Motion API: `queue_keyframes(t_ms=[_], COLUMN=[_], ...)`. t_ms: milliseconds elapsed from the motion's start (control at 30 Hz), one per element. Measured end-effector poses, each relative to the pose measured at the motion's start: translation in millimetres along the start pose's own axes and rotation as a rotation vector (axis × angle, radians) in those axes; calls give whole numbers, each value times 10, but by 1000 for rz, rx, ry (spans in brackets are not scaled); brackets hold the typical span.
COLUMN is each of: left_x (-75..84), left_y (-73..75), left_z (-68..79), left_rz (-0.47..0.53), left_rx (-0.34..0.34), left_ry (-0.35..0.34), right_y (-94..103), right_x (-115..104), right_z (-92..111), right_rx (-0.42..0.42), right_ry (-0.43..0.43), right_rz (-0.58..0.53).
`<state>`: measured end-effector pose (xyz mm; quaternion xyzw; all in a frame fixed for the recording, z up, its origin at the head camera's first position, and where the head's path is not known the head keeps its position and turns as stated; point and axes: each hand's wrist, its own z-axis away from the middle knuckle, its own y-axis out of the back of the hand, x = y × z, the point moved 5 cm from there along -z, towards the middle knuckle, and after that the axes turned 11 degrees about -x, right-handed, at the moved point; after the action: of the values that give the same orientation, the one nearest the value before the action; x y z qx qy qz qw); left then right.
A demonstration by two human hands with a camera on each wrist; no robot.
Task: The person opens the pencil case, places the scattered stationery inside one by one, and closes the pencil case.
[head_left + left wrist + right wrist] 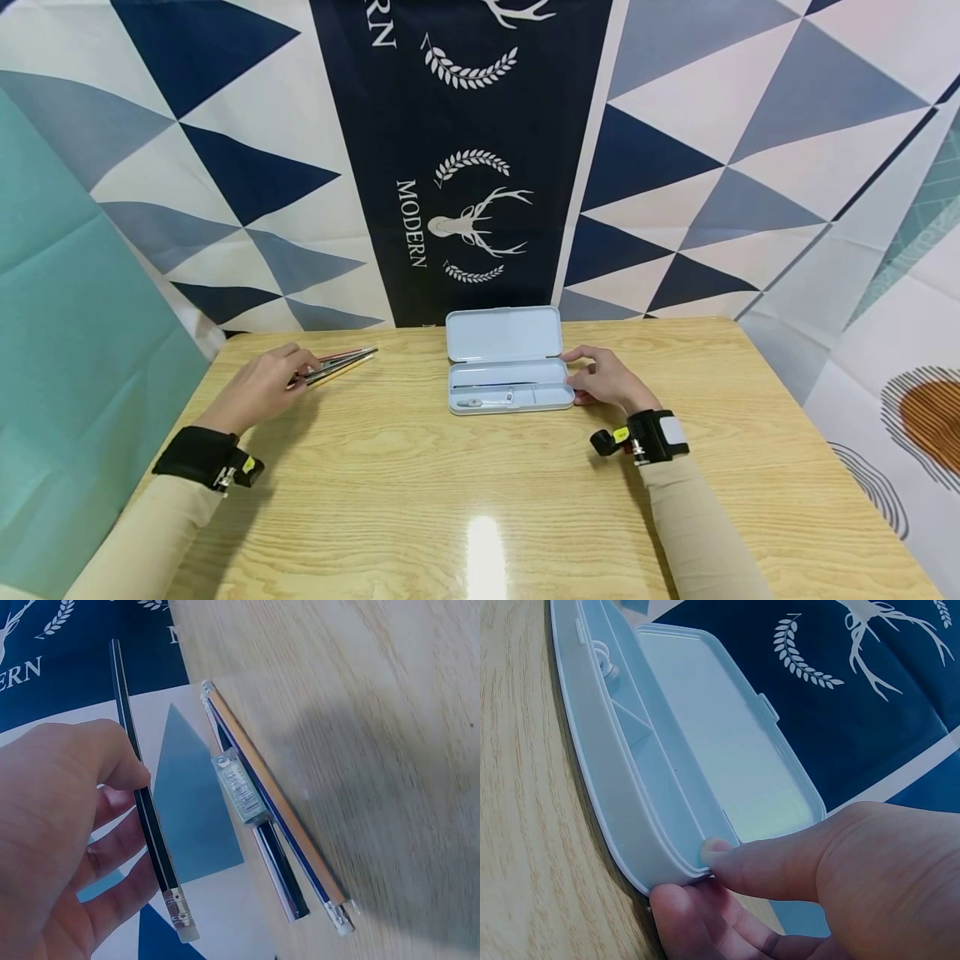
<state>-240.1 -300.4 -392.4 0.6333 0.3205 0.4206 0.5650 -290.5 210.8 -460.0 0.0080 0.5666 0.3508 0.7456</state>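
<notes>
My left hand, at the left of the table, pinches a dark striped pencil with a white eraser end. Beside it on the table lie an orange pencil, a dark blue pencil, a black stick-like piece and a small clear-wrapped block. A pale blue pencil case lies with its lid raised. At its right end, my right hand grips the wall, thumb over the rim and fingers outside. A compass-like tool lies in the front compartment; a thin dark line shows behind it.
The wooden table ends at the back against a patterned cloth. A teal panel stands along the left side. White patterned cloth hangs at the right.
</notes>
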Motion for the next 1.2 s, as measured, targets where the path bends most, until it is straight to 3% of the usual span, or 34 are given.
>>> queue_keyframes(t_ms=[767,1200], left_x=[135,252], left_y=[-61,-134], left_z=[-131,-315], left_rz=[-57,-80], left_rx=[21,-8], left_ry=[-89,-112], right_y=[4,7], right_x=[-8,0], right_z=[-18,-16], right_rx=[-4,-4], right_ry=[3,-9], right_rz=[-15,-10])
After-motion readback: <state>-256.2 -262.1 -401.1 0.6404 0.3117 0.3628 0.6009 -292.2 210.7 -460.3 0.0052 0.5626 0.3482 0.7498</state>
